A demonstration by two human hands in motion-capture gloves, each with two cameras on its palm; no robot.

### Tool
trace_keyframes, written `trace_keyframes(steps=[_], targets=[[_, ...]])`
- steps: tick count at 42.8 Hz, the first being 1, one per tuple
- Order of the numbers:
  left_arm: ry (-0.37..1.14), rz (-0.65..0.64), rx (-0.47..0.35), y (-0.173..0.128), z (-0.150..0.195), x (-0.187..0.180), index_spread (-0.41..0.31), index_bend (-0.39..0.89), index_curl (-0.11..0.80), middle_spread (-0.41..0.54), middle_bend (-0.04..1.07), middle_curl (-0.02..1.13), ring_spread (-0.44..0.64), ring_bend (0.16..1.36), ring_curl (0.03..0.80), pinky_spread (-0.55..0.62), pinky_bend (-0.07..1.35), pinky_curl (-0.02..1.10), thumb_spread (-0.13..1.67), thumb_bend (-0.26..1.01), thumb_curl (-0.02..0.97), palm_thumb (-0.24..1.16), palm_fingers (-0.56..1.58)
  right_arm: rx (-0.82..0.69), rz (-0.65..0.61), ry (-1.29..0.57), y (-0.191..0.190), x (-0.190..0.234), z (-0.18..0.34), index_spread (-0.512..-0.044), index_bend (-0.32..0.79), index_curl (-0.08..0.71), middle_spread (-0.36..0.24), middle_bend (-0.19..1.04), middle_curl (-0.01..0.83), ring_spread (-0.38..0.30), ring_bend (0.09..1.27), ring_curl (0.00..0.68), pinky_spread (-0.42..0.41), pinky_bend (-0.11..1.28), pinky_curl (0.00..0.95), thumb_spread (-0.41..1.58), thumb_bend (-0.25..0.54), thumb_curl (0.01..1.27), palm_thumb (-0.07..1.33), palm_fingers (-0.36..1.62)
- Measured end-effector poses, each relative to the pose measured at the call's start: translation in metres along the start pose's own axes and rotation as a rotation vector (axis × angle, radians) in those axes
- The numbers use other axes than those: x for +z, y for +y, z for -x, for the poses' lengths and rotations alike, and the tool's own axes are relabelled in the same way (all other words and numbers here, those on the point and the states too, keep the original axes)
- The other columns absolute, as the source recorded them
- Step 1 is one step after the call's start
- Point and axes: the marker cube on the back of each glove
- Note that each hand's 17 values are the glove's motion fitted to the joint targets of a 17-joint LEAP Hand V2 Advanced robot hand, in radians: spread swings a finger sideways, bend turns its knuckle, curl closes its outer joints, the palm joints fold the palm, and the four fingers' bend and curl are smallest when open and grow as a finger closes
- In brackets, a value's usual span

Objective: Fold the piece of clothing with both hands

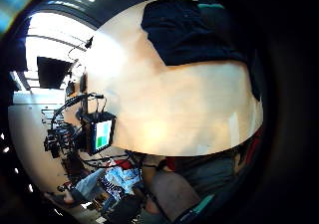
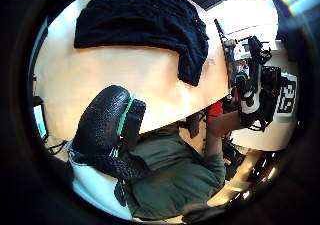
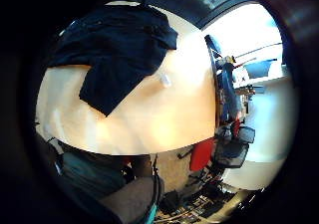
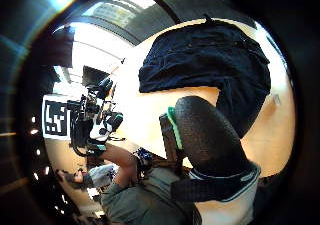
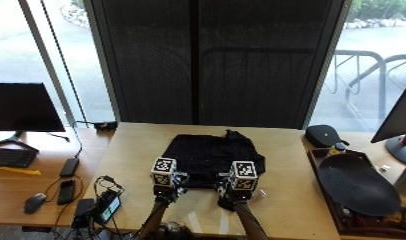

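Black clothing [image 5: 211, 160] lies spread at the middle of a light wooden worktop [image 5: 289, 165], with the left hand [image 5: 166, 191] and right hand [image 5: 231, 197] just beyond its near edge, finger positions indiscernible.

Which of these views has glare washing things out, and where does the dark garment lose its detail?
Left little finger side palm view: glare bleaches the table pale. Outside view: the black garment is evenly lit but reads as a nearly featureless dark patch. Right thumb side palm view: bright windows blow out.
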Motion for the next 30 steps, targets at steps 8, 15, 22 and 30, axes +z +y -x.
trace_keyframes(steps=[8, 15, 22, 30], targets=[[0.003, -0.011, 0.004, -0.002, -0.001, -0.003, -0.09, 0.14, 0.217, 0.03, 0.21, 0.3, 0.2, 0.52, 0.259, 0.29, 0.43, 0.23, 1.1, 0.03, 0.221, 0.3, 0.37, -0.015, 0.085, -0.031, 0.011, 0.0, 0.002, -0.363, 0.16, 0.238, 0.056, 0.18, 0.194, 0.163, 0.26, 0.179, 0.282, 0.55, 0.29, 1.25, 0.12, 0.2, 0.33, 0.15], [0.006, -0.016, 0.001, 0.0, -0.002, -0.009, -0.091, 0.14, 0.237, 0.031, 0.21, 0.32, 0.2, 0.53, 0.275, 0.29, 0.44, 0.25, 1.12, -0.01, 0.244, 0.31, 0.35, -0.004, 0.115, -0.007, 0.012, -0.004, -0.007, -0.365, 0.15, 0.251, 0.058, 0.18, 0.216, 0.166, 0.27, 0.2, 0.286, 0.57, 0.308, 1.26, 0.094, 0.23, 0.35, 0.13], [0.008, -0.041, 0.01, -0.009, -0.004, -0.005, -0.092, 0.14, 0.254, 0.032, 0.21, 0.34, 0.2, 0.53, 0.287, 0.3, 0.44, 0.27, 1.13, -0.02, 0.26, 0.31, 0.35, 0.001, 0.126, -0.03, 0.013, -0.008, -0.013, -0.369, 0.14, 0.256, 0.059, 0.18, 0.237, 0.177, 0.28, 0.217, 0.292, 0.59, 0.322, 1.24, 0.065, 0.25, 0.38, 0.1], [0.04, -0.017, -0.022, -0.041, -0.003, 0.027, -0.092, 0.12, 0.26, 0.018, 0.22, 0.37, 0.18, 0.55, 0.296, 0.29, 0.45, 0.29, 1.13, -0.01, 0.281, 0.34, 0.36, 0.041, 0.221, -0.047, -0.001, 0.028, -0.035, -0.368, 0.12, 0.246, 0.06, 0.18, 0.254, 0.183, 0.29, 0.233, 0.296, 0.64, 0.343, 1.22, 0.04, 0.28, 0.43, 0.07]])
